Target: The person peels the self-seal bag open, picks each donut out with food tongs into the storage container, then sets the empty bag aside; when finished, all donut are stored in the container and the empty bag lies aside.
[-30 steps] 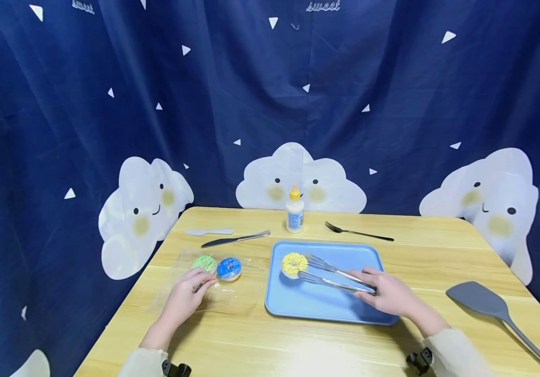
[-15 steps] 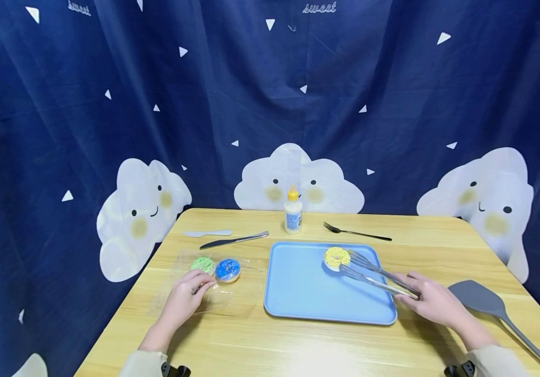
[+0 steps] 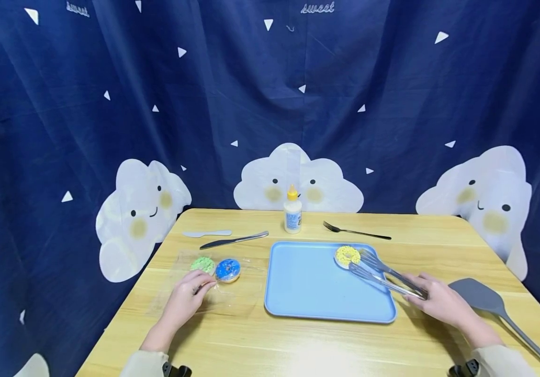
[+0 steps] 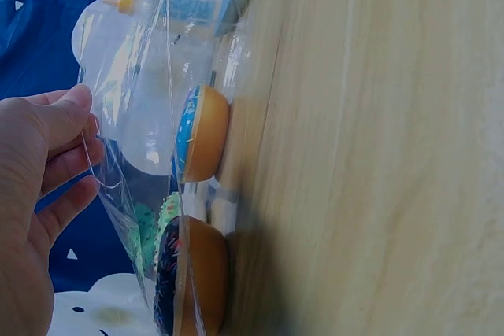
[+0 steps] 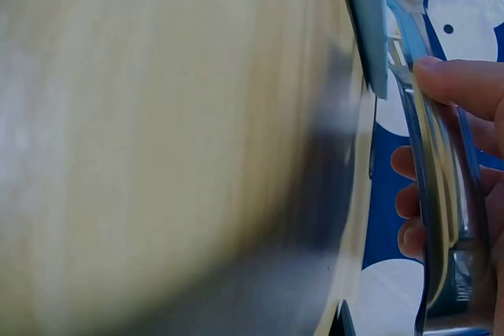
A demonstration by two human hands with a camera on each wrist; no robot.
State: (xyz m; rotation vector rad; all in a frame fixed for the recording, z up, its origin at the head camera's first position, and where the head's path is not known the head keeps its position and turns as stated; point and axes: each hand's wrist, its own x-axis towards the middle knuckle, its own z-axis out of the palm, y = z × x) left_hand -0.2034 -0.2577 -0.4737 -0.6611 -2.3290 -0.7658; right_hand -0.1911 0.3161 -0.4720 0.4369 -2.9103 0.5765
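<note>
My left hand (image 3: 186, 298) pinches the edge of a clear plastic bag (image 4: 130, 53). Inside the bag lie a green-topped toy donut (image 3: 203, 265), a blue one (image 3: 228, 270) and a dark-topped one (image 4: 205, 273), the last hidden by my hand in the head view. In my right hand (image 3: 441, 302) I grip metal tongs (image 3: 394, 280), whose slotted ends stand at the right and front of a yellow-topped donut (image 3: 348, 255). That donut is at the back right of the blue tray (image 3: 317, 293); whether it rests on the tray, I cannot tell.
Behind the bag lie a white knife (image 3: 207, 233) and a dark knife (image 3: 234, 240). A yellow-capped bottle (image 3: 292, 215) stands behind the tray, with a black fork (image 3: 357, 231) to its right. The grey spatula (image 3: 479, 294) lies beyond my right hand.
My right hand has moved right with the tongs, and the yellow donut has gone from the tray's left part to its back right. My left hand stays at the bag.
</note>
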